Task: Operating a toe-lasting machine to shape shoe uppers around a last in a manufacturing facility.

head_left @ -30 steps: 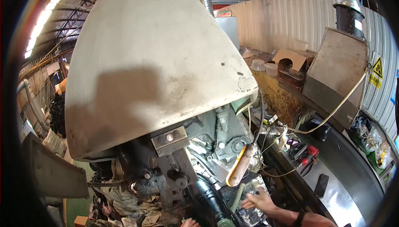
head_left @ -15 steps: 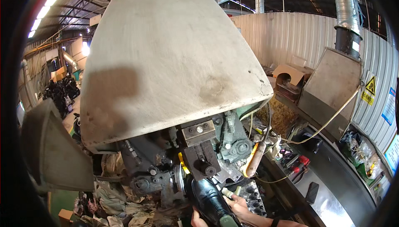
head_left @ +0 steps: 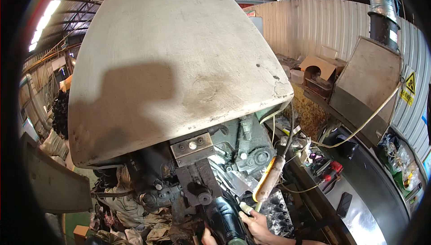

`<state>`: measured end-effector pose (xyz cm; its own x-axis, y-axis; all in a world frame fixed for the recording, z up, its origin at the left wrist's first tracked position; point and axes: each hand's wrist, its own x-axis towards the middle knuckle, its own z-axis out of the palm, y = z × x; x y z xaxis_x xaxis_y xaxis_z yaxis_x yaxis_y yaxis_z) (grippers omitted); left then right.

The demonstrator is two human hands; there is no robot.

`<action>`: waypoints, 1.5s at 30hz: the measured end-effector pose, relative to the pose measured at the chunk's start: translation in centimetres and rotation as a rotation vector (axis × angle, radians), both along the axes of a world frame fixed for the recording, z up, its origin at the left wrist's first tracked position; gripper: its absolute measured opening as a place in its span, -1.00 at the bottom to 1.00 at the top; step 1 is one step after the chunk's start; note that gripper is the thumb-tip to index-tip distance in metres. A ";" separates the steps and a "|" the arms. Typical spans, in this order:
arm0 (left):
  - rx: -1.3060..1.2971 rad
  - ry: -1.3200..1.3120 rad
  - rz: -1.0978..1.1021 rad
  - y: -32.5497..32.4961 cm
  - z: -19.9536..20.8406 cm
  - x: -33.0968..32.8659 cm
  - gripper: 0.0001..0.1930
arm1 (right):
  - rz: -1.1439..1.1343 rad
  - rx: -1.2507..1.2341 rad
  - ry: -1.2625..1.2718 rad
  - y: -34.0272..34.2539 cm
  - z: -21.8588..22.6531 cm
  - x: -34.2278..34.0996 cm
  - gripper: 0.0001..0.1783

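Observation:
A black leather shoe (head_left: 226, 218) is held toe-forward at the working head of a large machine, just below its dark metal block (head_left: 197, 182). A greenish form shows at the shoe's heel end, at the picture's lower edge. My left hand (head_left: 208, 237) is closed against the shoe's left side, mostly cut off by the lower edge. Along its right side my right hand (head_left: 257, 227) grips it, a pale covering on one finger (head_left: 245, 207). The shoe's toe is partly hidden by the block.
The machine's big pale hood (head_left: 179, 65) fills the upper middle. A worn-handled lamp (head_left: 269, 180) hangs on a cable right of the block. On the right bench (head_left: 354, 218) lie a phone (head_left: 344, 204) and a red tool (head_left: 334, 168). Crumpled cloth (head_left: 130, 204) is heaped lower left.
My view has shifted, so the hood and bench sit differently in it. The shoe has turned slightly and both hands stay on it. The yellow strip beside the block is no longer visible.

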<state>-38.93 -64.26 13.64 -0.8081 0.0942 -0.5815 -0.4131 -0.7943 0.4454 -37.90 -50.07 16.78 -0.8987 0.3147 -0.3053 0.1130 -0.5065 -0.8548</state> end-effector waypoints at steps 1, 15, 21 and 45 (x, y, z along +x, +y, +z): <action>0.015 0.016 -0.005 0.0 0.0 0.0 -0.48 | 0.015 -0.082 -0.068 0.1 0.1 -0.2 -0.43; -0.096 -0.101 0.001 0.9 7.5 0.4 -0.50 | -0.025 -0.371 -0.184 0.1 -1.8 -0.8 -0.65; -0.085 -0.129 0.009 0.5 5.3 1.0 -0.54 | 0.060 -0.448 -0.201 0.9 -1.5 -0.8 -0.75; -0.173 0.023 0.155 0.7 0.1 -0.5 -0.59 | 0.031 -0.320 -0.175 0.6 -4.6 -1.9 -0.58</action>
